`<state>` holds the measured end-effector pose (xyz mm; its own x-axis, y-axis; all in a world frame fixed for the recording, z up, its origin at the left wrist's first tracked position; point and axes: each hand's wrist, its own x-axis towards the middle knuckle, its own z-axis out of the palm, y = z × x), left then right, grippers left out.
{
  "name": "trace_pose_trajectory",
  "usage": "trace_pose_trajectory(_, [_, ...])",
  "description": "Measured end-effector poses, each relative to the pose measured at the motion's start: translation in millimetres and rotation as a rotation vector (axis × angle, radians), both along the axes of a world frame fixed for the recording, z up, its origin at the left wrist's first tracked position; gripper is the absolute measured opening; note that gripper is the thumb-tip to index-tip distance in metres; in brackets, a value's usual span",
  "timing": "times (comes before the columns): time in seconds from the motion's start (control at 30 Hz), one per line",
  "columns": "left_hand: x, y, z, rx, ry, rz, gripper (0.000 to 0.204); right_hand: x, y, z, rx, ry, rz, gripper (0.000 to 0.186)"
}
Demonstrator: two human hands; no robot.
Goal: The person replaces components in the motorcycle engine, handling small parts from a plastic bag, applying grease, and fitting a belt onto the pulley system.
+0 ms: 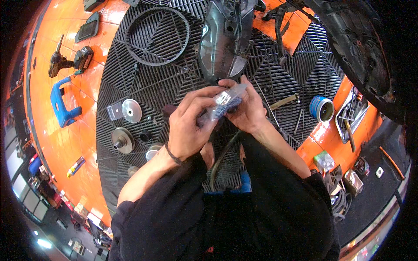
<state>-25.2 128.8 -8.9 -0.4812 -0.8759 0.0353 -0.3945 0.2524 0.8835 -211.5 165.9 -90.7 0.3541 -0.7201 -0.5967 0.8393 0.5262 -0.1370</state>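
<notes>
The left hand (189,124) and right hand (249,112) pinch a clear plastic bag (226,101) in a nearly closed grip above the ribbed mat (146,87). Dark blue contents appear still bagged; the toothed belt (188,37) and metal disc (131,110) lie unfitted. The blue tin (316,107) stands open, contents unclear.

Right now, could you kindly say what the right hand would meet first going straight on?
The right hand would probably meet the dark glossy panel just above it in the picture, though depth is unclear.
</notes>
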Motion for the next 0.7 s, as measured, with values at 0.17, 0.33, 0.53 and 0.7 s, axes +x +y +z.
trace_pose_trajectory(0.17, [6, 16, -16, 0.331, 0.147, 0.312, 0.018, 6, 7, -6, 0.127, 0.016, 0.024, 0.052])
trace_pose_trajectory(0.33, [22, 11, -39, 0.871, 0.587, 0.577, 0.017, 7, 4, 0, 0.078, 0.070, -0.006, 0.041])
trace_pose_trajectory(0.53, [27, 0, -30, 1.053, 0.727, 0.620, 0.022, -6, 7, 21, -0.205, 0.483, 0.102, 0.026])
trace_pose_trajectory(0.7, [34, 9, -48, 1.072, 0.788, 0.643, 0.035, -7, 5, 51, -0.634, 1.164, 0.238, 0.022])
